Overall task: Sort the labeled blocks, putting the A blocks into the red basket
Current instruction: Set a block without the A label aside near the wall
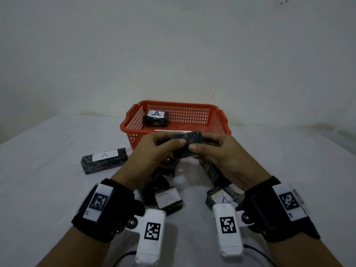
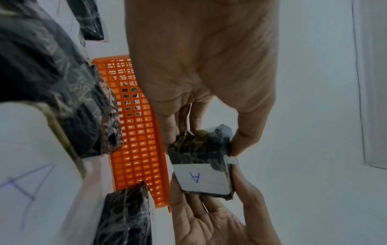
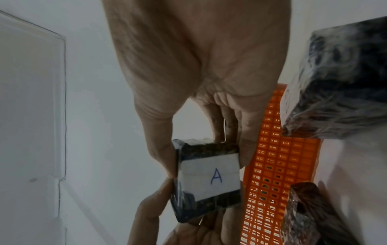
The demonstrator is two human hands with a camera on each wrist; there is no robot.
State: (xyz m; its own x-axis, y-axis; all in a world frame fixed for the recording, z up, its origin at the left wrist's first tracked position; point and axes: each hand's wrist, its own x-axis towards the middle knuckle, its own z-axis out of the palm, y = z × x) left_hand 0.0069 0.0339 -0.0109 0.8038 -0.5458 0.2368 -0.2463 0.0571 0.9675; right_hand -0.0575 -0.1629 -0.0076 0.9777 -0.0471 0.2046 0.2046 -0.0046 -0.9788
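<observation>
Held block [image 1: 187, 144]: small dark rectangular piece w/ mottled, glossy wrap, white paper label w/ blue "A" on its underside (seen in wrist views), raised just near of the red basket [image 1: 134, 114], above the bench [image 1: 48, 147]; left hand [image 1: 154, 151] & right hand [image 1: 221, 153] both clamp it, thumbs on the near face almost touching each other, other fingers [image 3: 247, 145] curled round the far side; palms face inward, wrists in black straps w/ white coded tags; basket is orange-red plastic lattice, rectangular, flared rim, w/ one dark A block in basket [image 1: 155, 118] at its far-left corner, label up; long A block [image 1: 104, 160] lies flat on bench left of the hands, well apart from the basket; two more A-labeled blocks [image 1: 168, 199] near the wrists, partly hidden; bench covered in pale, matte cloth.
</observation>
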